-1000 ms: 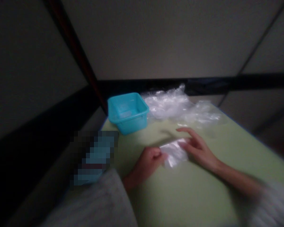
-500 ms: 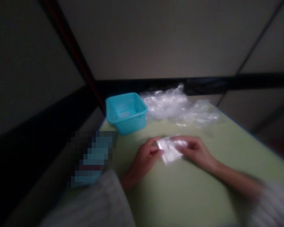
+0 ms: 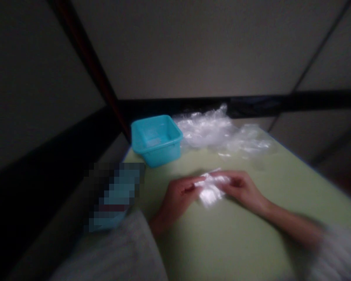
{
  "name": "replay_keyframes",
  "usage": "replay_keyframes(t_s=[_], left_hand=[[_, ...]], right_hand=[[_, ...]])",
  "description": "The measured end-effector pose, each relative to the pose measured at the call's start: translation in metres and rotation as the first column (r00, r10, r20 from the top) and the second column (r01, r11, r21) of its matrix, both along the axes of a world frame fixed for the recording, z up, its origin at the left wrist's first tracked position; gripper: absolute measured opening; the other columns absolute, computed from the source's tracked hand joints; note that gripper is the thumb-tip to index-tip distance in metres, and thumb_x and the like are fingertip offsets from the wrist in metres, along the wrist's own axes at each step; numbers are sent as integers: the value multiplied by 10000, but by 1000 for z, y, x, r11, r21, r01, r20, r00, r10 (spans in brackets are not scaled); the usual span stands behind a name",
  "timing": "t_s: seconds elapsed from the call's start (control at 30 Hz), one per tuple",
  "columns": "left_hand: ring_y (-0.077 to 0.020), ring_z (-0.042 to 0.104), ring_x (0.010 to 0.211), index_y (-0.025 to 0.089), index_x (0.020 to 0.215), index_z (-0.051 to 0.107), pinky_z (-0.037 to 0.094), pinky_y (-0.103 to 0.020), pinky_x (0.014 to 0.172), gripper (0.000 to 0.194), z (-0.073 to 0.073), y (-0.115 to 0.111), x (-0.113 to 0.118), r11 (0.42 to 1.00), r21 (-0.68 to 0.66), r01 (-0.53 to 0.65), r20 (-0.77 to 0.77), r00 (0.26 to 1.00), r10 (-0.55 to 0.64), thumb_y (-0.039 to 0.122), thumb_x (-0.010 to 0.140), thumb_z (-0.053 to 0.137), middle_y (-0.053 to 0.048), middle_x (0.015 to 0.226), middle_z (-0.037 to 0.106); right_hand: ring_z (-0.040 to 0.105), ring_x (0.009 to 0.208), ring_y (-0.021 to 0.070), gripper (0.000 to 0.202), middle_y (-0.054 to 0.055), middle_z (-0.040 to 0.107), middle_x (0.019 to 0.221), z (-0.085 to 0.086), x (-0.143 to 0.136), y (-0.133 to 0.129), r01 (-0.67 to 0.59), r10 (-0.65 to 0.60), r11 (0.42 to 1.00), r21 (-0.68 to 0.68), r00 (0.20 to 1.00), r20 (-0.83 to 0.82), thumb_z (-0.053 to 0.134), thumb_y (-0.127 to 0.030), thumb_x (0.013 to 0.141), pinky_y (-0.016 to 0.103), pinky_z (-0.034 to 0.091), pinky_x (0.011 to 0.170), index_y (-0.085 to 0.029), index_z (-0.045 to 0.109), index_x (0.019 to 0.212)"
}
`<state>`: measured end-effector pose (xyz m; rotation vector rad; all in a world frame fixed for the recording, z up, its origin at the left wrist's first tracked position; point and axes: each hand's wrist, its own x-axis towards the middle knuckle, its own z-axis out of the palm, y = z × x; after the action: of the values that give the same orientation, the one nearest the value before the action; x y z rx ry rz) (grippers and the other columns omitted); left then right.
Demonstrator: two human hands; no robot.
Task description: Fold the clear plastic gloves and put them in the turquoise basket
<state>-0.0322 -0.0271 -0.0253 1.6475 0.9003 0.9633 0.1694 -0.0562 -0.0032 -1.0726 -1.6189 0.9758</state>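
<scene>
Between my two hands is a small clear plastic bag (image 3: 211,194), shiny and creased, held just above the green table top. My left hand (image 3: 181,195) pinches its left side between thumb and fingers. At the upper right, my right hand (image 3: 240,187) is closed on the bag the same way. The picture is blurred, so whether anything lies inside the bag cannot be made out.
A turquoise plastic basket (image 3: 163,154) stands at the back left of the green table (image 3: 222,242). Beside it lies a loose heap of clear plastic bags (image 3: 207,130). A pixelated bluish object (image 3: 118,195) is at the left edge. Walls stand close behind.
My left hand has shifted its fingers over the bag's left edge, nearer my right hand. The bag looks more crumpled and tilted. My right hand has barely moved.
</scene>
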Motion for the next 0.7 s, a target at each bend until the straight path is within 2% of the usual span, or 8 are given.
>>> replay_keyframes(t_s=[0.1,0.33,0.47,0.7], left_hand=[[-221,682,827,164,999,721,542,-295,745,261,2,0,0,1000,25,-1,-7,1000,1,230,753,662,-74,971,725],[-241,684,863,153,1056,696,552,-320,758,317,7,-2,1,998,-59,29,31,999,-27,220,747,661,-69,965,727],[-236,687,849,157,1084,682,550,-308,753,353,9,-3,2,995,-98,19,69,998,-13,219,736,665,-62,949,731],[-221,687,783,153,1178,625,547,-283,687,442,5,-1,0,998,-53,-42,10,999,43,258,750,656,-66,895,739]], right_hand=[[675,816,185,248,62,721,970,0,0,0,0,-1,1000,-25,999,-33,688,-295,749,285,557,694,-212,722,980],[652,666,161,229,41,731,797,-2,3,1,34,-36,996,-78,999,-28,711,-284,717,264,535,583,-208,737,932],[639,645,154,215,35,730,794,-1,1,0,75,-76,994,-74,997,-20,711,-284,709,257,527,562,-214,743,910],[609,595,140,235,34,711,745,-3,2,1,101,-101,993,-63,995,1,697,-308,729,248,508,523,-206,737,937]])
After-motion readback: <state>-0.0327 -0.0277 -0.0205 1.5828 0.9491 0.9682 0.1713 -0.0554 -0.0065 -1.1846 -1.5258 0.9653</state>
